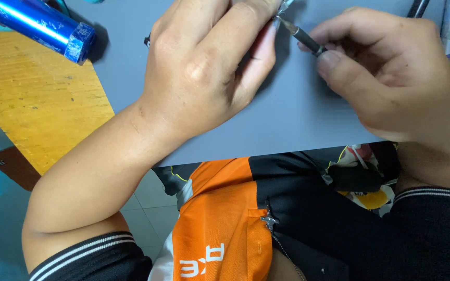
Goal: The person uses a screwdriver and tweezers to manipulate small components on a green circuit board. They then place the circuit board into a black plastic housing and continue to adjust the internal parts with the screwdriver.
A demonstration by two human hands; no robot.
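Grey smooth mat [308,119] | right hand [391,78] pinches slim dark screwdriver [305,39] | left hand [204,67] curled

Open grey mat [298,119] below both hands, blue cylinder [40,23] blocking far left, dark tools [417,8] crowding top right corner

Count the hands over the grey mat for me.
2. The left hand is closed around a small metal part at the top edge; the right hand pinches a thin dark tool pointed at it.
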